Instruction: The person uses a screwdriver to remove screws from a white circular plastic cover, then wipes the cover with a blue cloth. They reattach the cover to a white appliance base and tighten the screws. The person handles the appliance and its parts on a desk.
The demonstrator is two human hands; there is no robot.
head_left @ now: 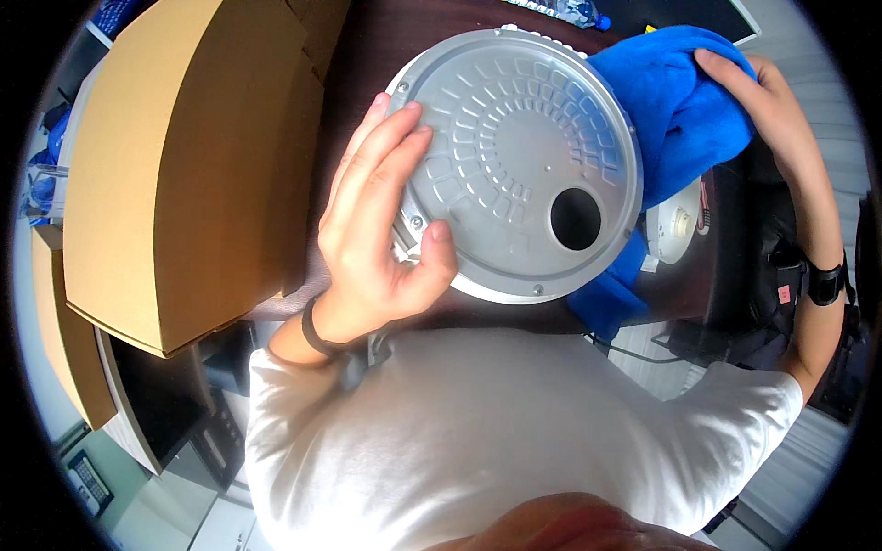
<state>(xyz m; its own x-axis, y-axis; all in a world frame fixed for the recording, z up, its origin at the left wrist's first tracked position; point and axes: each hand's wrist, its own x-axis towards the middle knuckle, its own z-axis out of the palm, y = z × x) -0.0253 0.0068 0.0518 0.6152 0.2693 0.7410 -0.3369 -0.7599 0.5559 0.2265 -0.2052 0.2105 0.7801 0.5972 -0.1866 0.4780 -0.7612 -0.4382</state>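
A round drum-like part [514, 174] with a grey metal face, an embossed pattern, rim screws and one dark round hole stands tilted toward me over the dark table. At its left edge my left hand [381, 211] grips it, fingers on the face and thumb over the rim. To the right, my right hand [758, 96] is closed on a bunched blue cloth [675, 101]. That cloth lies against the part's right side, and more of it shows below. What is behind the part is hidden.
A big cardboard box [220, 174] stands at the left of the table [367, 55]. On the right lies a white rounded piece with a knob [675, 230]. A clear bottle with a blue cap [579, 14] is at the far edge. A black bag [781, 275] sits beyond the right side.
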